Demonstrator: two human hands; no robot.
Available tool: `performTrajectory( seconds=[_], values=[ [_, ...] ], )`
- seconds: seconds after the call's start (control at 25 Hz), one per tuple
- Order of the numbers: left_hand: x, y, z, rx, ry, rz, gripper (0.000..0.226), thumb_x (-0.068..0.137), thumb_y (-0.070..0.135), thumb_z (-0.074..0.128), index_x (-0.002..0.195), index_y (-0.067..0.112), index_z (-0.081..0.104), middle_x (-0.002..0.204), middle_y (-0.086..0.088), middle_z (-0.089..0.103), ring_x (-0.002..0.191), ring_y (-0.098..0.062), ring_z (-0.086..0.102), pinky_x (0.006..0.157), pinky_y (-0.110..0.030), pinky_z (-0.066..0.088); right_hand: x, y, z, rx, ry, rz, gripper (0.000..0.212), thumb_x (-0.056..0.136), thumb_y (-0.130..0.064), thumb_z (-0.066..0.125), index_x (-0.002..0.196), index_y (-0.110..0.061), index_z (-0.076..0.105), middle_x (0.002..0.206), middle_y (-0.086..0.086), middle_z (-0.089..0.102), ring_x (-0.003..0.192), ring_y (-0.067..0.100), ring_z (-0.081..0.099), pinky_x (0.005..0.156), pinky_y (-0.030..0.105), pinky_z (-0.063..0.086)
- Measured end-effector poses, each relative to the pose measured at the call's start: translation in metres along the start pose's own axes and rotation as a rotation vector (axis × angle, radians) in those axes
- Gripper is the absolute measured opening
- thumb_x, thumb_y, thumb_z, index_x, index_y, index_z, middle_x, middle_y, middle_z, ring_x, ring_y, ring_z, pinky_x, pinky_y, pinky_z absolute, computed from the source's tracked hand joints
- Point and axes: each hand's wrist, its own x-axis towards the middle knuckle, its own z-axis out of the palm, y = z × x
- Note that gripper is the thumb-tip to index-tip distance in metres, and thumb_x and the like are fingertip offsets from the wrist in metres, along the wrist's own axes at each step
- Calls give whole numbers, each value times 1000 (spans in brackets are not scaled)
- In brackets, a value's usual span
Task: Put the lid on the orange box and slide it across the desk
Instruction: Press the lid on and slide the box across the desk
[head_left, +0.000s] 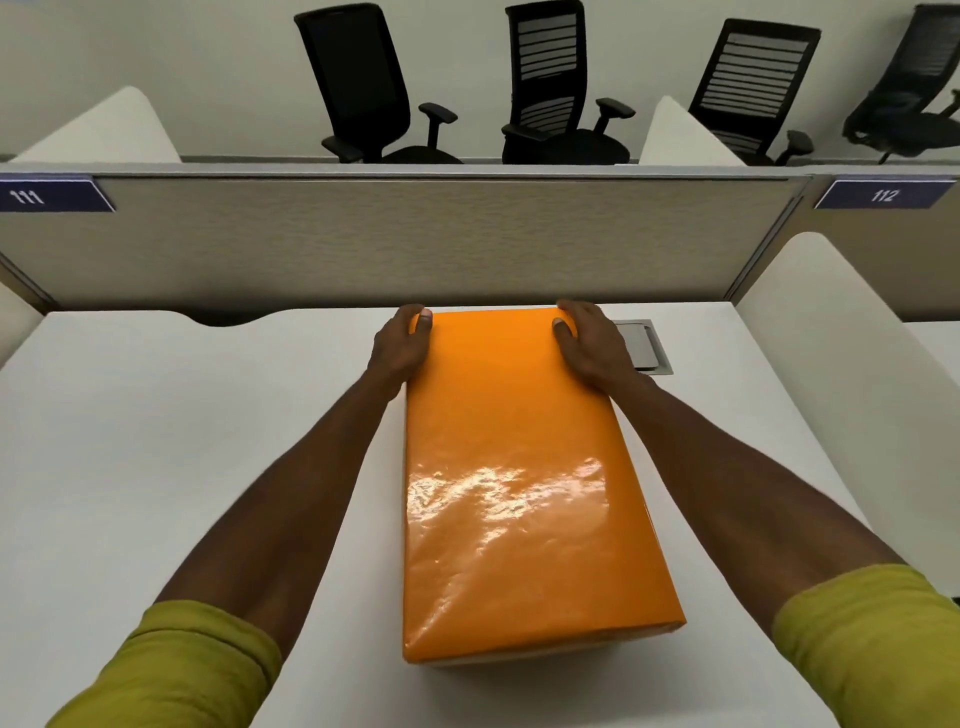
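A long orange box sits lengthwise in the middle of the white desk (182, 441), and its glossy orange lid (514, 467) covers the whole top. Only a thin pale strip of the box body (519, 659) shows under the lid's near edge. My left hand (397, 345) grips the lid's far left corner, thumb on top. My right hand (589, 343) grips the far right corner the same way. Both arms reach forward along the box's sides.
A grey partition (415, 239) rises right behind the box's far end. A metal cable hatch (647, 345) is set in the desk just right of my right hand. White side dividers stand at left and right; black office chairs stand beyond the partition.
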Motion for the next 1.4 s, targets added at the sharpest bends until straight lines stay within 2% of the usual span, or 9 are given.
performTrajectory(
  seconds=[0.12, 0.4, 0.48, 0.56, 0.72, 0.84, 1.0, 1.2, 1.4],
  values=[
    [16, -4, 6, -69, 30, -51, 40, 104, 41, 42, 128, 13, 59, 128, -10, 60, 112, -25, 54, 89, -36, 41, 15, 1, -1, 77, 85, 25, 36, 102, -26, 45, 129, -5, 57, 132, 20, 57, 120, 33, 53, 94, 37, 40],
    [29, -19, 13, -130, 80, -108, 33, 102, 42, 44, 95, 14, 60, 86, 0, 59, 87, -20, 56, 80, -36, 43, 32, 6, 12, 275, 138, 196, 29, 101, -25, 46, 114, -8, 66, 114, 14, 67, 106, 28, 60, 83, 30, 41],
    [25, -16, 13, -122, 93, -96, 34, 102, 42, 45, 99, 12, 61, 95, -5, 63, 98, -26, 60, 83, -36, 44, 28, 6, 10, 290, 126, 203, 29, 102, -27, 46, 117, -10, 65, 117, 13, 66, 110, 29, 59, 85, 30, 41],
    [15, -11, 11, -152, 127, -100, 41, 101, 45, 48, 119, 11, 62, 121, -11, 65, 116, -29, 60, 93, -39, 47, 18, 2, 2, 282, 97, 202, 35, 103, -33, 44, 129, -14, 58, 128, 13, 62, 119, 30, 56, 91, 33, 42],
    [-46, -20, -1, -277, 126, -130, 60, 99, 54, 49, 150, 23, 43, 156, -7, 46, 140, -28, 47, 112, -47, 43, -48, -5, -17, 278, 41, 223, 62, 97, -50, 49, 151, -25, 33, 149, 9, 47, 131, 28, 49, 100, 39, 41],
    [-142, -49, -9, -330, 81, -97, 74, 88, 69, 54, 153, 39, 36, 162, 2, 39, 143, -21, 45, 110, -47, 44, -146, -3, -30, 356, 47, 256, 76, 86, -66, 54, 151, -41, 26, 155, -2, 39, 126, 18, 53, 89, 32, 44],
    [-264, -78, -2, -220, -102, 20, 98, 66, 85, 64, 150, 62, 19, 163, 25, 28, 143, -5, 42, 107, -31, 43, -263, -8, -31, 424, -2, 305, 85, 72, -78, 61, 145, -59, 22, 151, -17, 38, 126, 7, 47, 96, 34, 47],
    [-298, -87, 9, -71, -181, 110, 115, 64, 87, 61, 153, 59, -7, 169, 19, 15, 152, -16, 32, 118, -51, 38, -309, -21, -7, 313, -30, 243, 86, 85, -64, 54, 154, -42, 6, 157, -17, 25, 135, 4, 32, 109, 28, 30],
    [-297, -86, 6, -64, -184, 160, 113, 65, 87, 62, 154, 57, -2, 168, 20, 19, 151, -13, 32, 118, -46, 38, -311, -20, -6, 340, -26, 243, 88, 86, -65, 54, 154, -42, 4, 147, -25, 25, 132, 2, 31, 106, 28, 29]
  ],
)
